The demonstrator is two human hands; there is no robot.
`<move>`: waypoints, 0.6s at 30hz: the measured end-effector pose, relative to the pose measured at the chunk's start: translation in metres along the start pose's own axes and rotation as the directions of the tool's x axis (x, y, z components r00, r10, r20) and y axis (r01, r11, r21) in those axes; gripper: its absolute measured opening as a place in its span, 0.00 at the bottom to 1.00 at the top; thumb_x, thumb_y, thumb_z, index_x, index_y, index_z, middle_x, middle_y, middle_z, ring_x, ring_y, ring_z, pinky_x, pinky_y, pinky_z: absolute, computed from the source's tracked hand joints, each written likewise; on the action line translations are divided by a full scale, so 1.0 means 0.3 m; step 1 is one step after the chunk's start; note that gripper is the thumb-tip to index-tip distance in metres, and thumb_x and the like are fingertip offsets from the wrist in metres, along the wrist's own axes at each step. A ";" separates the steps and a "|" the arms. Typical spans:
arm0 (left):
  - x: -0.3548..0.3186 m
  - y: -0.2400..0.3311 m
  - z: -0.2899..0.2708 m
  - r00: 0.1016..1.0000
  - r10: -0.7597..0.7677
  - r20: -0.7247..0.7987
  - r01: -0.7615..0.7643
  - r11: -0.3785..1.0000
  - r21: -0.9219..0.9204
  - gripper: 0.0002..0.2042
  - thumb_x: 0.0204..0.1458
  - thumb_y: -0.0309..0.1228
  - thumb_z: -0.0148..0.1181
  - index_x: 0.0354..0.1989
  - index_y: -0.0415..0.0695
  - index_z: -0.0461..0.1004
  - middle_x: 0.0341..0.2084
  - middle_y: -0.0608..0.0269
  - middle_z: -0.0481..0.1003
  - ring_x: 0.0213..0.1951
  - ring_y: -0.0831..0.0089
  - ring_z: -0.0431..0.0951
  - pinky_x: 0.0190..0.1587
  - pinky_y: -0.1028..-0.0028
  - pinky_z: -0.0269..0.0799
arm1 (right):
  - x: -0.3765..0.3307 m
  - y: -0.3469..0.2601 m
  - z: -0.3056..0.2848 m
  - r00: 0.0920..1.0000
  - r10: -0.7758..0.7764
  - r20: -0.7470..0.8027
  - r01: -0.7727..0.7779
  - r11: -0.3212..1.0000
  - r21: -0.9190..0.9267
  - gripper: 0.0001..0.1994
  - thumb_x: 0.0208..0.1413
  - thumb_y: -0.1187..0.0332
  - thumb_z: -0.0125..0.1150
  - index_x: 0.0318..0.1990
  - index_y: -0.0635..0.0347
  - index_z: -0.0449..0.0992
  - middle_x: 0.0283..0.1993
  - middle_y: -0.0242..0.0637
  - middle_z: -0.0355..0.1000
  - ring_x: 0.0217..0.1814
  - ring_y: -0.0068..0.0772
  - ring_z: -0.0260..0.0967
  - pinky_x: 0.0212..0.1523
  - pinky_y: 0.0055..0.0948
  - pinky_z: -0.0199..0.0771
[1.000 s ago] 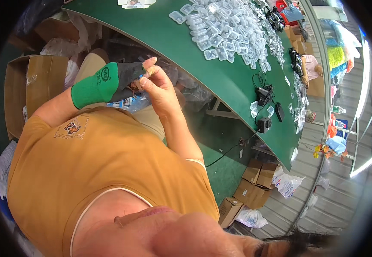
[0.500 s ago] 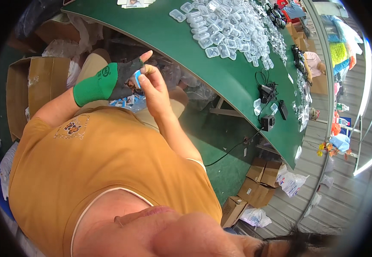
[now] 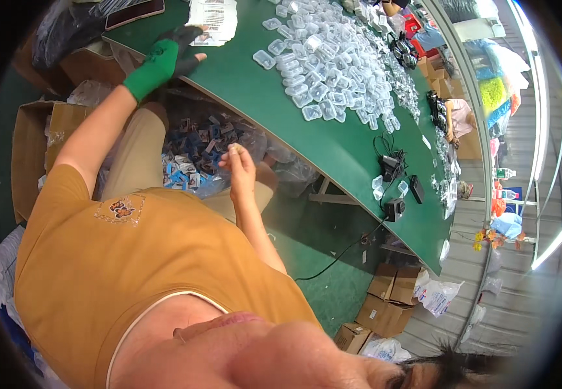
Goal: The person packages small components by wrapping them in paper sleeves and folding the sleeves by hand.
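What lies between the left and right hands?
Head view: from left hand to right hand, the table at its edge, then small packets.

A long green worktop (image 3: 339, 155) with a pale edge cuts diagonally across the room, braced by a light-coloured leg frame (image 3: 332, 199). Below lies a green floor (image 3: 294, 249), with cardboard cartons (image 3: 384, 316) near the worktop's end. Grey ribbed wall panels (image 3: 465, 262) stand at right, beside 2 lit tube lights (image 3: 551, 247).

no wording is legible: small print stands on the white cards (image 3: 213, 32) atop the green table (image 3: 245, 71); blurred print marks a white plastic bag (image 3: 437, 295) near the table.
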State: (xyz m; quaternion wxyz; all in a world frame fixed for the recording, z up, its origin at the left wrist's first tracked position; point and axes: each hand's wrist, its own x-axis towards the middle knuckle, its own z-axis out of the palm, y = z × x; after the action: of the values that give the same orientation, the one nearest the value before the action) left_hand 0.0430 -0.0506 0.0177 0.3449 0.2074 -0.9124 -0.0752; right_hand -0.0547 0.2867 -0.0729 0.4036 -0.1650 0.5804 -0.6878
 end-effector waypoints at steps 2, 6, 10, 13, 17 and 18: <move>0.053 -0.061 0.024 0.998 0.000 -0.065 0.004 0.998 0.062 0.32 0.50 0.38 0.69 0.66 0.48 0.70 0.59 0.47 0.73 0.58 0.46 0.74 0.62 0.56 0.69 | 0.003 0.001 0.021 0.999 0.011 0.036 -0.010 1.000 -0.014 0.10 0.69 0.64 0.58 0.50 0.59 0.77 0.37 0.30 0.76 0.36 0.22 0.73 0.41 0.23 0.74; 0.082 -0.099 0.039 0.993 -0.072 0.095 0.063 0.994 0.091 0.33 0.51 0.37 0.69 0.68 0.52 0.68 0.63 0.50 0.71 0.63 0.47 0.71 0.64 0.55 0.68 | 0.009 -0.011 0.047 0.997 0.006 0.071 -0.002 0.999 -0.045 0.10 0.69 0.65 0.57 0.50 0.59 0.77 0.36 0.29 0.76 0.35 0.21 0.72 0.40 0.22 0.74; 0.024 -0.104 0.064 0.991 0.134 0.001 -0.128 0.950 0.283 0.35 0.51 0.36 0.70 0.69 0.55 0.66 0.64 0.52 0.70 0.65 0.51 0.69 0.67 0.52 0.62 | 0.016 -0.015 0.053 0.995 0.008 0.101 0.003 0.994 -0.110 0.10 0.69 0.65 0.57 0.50 0.60 0.78 0.36 0.28 0.75 0.35 0.19 0.71 0.40 0.22 0.74; 0.005 -0.149 0.075 0.998 0.066 0.010 -0.067 0.978 0.197 0.34 0.51 0.34 0.69 0.69 0.55 0.66 0.63 0.50 0.71 0.64 0.52 0.70 0.69 0.49 0.59 | 0.026 -0.021 0.060 0.990 -0.008 0.143 0.026 0.992 -0.124 0.10 0.69 0.65 0.58 0.50 0.60 0.78 0.36 0.28 0.74 0.36 0.18 0.71 0.40 0.21 0.75; -0.016 -0.103 0.075 0.987 0.139 -0.076 -0.113 0.954 0.277 0.30 0.54 0.31 0.66 0.68 0.53 0.68 0.57 0.51 0.74 0.58 0.55 0.74 0.66 0.57 0.64 | 0.029 -0.070 0.068 0.986 -0.005 0.168 0.021 0.995 -0.094 0.10 0.69 0.66 0.58 0.50 0.63 0.77 0.35 0.28 0.74 0.36 0.17 0.71 0.40 0.20 0.75; -0.024 -0.081 0.065 0.999 0.001 -0.034 -0.005 0.996 -0.090 0.27 0.56 0.30 0.65 0.67 0.51 0.69 0.54 0.54 0.75 0.55 0.60 0.75 0.63 0.62 0.67 | 0.034 -0.093 0.068 0.986 -0.007 0.164 0.022 0.996 -0.091 0.10 0.69 0.66 0.58 0.50 0.63 0.77 0.35 0.28 0.74 0.36 0.17 0.71 0.40 0.20 0.75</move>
State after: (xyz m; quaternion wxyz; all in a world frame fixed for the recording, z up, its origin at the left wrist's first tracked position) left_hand 0.0430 -0.0695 -0.0082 0.3695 0.1916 -0.9024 -0.1120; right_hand -0.0570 0.2654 -0.0437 0.4366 -0.2436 0.5752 -0.6474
